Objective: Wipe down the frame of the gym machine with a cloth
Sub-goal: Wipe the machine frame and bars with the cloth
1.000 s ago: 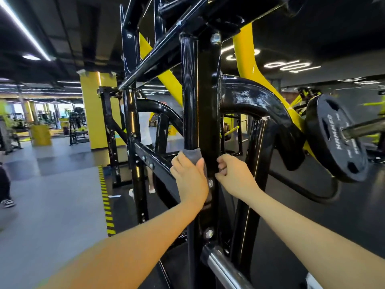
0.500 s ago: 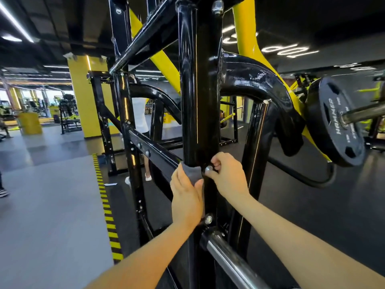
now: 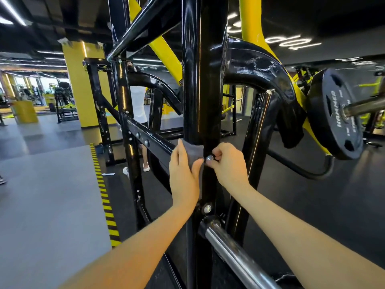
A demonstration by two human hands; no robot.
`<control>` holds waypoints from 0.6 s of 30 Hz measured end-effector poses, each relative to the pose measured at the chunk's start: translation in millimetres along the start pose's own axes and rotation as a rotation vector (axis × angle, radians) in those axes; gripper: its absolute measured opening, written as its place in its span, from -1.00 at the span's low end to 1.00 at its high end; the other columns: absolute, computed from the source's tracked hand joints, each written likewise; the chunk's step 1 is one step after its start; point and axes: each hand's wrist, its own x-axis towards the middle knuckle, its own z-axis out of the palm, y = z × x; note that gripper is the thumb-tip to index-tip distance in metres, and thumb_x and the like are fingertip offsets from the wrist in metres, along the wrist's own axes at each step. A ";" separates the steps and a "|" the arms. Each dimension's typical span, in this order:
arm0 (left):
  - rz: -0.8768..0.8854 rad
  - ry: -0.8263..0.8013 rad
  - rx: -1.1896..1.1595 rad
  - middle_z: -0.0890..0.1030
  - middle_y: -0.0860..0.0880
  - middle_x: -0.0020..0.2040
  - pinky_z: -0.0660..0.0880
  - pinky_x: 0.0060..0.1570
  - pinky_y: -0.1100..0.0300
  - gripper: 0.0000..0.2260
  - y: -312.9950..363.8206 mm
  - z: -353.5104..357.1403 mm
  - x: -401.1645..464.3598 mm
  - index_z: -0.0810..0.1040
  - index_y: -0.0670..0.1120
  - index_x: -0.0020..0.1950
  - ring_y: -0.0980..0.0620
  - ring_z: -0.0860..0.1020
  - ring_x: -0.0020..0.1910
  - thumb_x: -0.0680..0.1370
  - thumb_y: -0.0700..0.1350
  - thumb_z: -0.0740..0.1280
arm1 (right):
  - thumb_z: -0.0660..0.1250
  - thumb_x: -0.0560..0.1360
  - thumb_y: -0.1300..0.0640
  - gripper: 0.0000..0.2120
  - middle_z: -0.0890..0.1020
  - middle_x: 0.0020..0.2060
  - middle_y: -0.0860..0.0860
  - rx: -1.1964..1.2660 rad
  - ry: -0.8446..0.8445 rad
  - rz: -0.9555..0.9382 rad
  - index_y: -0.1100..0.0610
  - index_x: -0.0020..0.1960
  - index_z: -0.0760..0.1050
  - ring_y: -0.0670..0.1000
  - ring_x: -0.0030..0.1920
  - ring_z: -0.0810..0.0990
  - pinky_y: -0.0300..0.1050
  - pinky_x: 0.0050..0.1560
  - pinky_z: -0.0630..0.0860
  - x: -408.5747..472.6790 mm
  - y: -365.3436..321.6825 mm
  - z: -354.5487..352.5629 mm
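Left hand (image 3: 184, 180) presses grey cloth (image 3: 194, 152) on glossy black upright (image 3: 201, 90); right hand (image 3: 228, 163) pinches bolt (image 3: 209, 158); grey gym floor (image 3: 45, 195).

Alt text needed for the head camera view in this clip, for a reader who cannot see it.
A person's left hand presses a grey cloth against the black upright post of a gym machine, while the right hand grips the post beside a bolt. A chrome bar juts out below, and a black weight plate hangs at right.
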 end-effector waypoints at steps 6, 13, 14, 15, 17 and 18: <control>-0.248 -0.161 -0.047 0.43 -0.03 0.30 0.24 0.14 0.54 -0.51 -46.1 1.9 -69.4 0.26 -0.17 0.48 0.16 0.40 0.21 0.58 -0.15 0.29 | 0.38 0.50 0.18 -0.77 0.55 0.05 0.07 -0.002 0.020 0.008 0.20 0.13 0.51 -0.01 0.02 0.55 -0.21 0.03 0.45 -4.6 0.0 4.2; -0.112 0.006 -0.059 0.48 0.01 0.17 0.31 0.07 0.55 -0.61 7.4 -12.3 -0.3 0.39 -0.14 0.40 0.18 0.41 0.08 0.58 -0.15 0.30 | 0.38 0.50 0.17 -0.80 0.54 0.04 0.06 -0.024 0.049 -0.002 0.19 0.10 0.52 -0.06 -0.05 0.52 -0.25 -0.04 0.42 -4.5 -0.7 5.1; -0.105 0.020 -0.071 0.46 0.02 0.20 0.27 0.08 0.59 -0.57 11.1 -11.5 4.3 0.34 -0.13 0.44 0.20 0.39 0.11 0.58 -0.14 0.30 | 0.37 0.50 0.17 -0.80 0.54 0.04 0.06 -0.020 0.057 -0.006 0.19 0.10 0.52 -0.07 -0.05 0.51 -0.25 -0.05 0.41 -5.0 -0.4 5.7; -0.092 0.024 -0.068 0.44 0.00 0.25 0.22 0.07 0.64 -0.53 10.6 -10.6 3.3 0.29 -0.13 0.48 0.23 0.35 0.15 0.58 -0.14 0.29 | 0.37 0.50 0.17 -0.80 0.54 0.04 0.07 -0.015 0.060 -0.008 0.20 0.11 0.53 -0.07 -0.05 0.52 -0.25 -0.04 0.41 -5.6 0.0 6.2; -0.072 0.007 -0.027 0.39 -0.03 0.33 0.14 0.10 0.68 -0.49 -1.0 -8.0 -13.4 0.23 -0.14 0.51 0.28 0.27 0.20 0.58 -0.17 0.30 | 0.37 0.51 0.18 -0.78 0.54 0.06 0.08 -0.005 0.056 -0.008 0.20 0.13 0.52 -0.03 0.00 0.54 -0.22 0.00 0.44 -6.0 0.9 6.9; -0.083 -0.016 -0.017 0.38 -0.03 0.33 0.14 0.11 0.68 -0.47 -10.4 -6.2 -26.2 0.21 -0.15 0.51 0.32 0.26 0.19 0.58 -0.18 0.30 | 0.37 0.51 0.18 -0.78 0.54 0.07 0.08 -0.001 0.054 -0.005 0.20 0.14 0.52 -0.02 0.02 0.55 -0.20 0.03 0.46 -5.3 1.6 7.2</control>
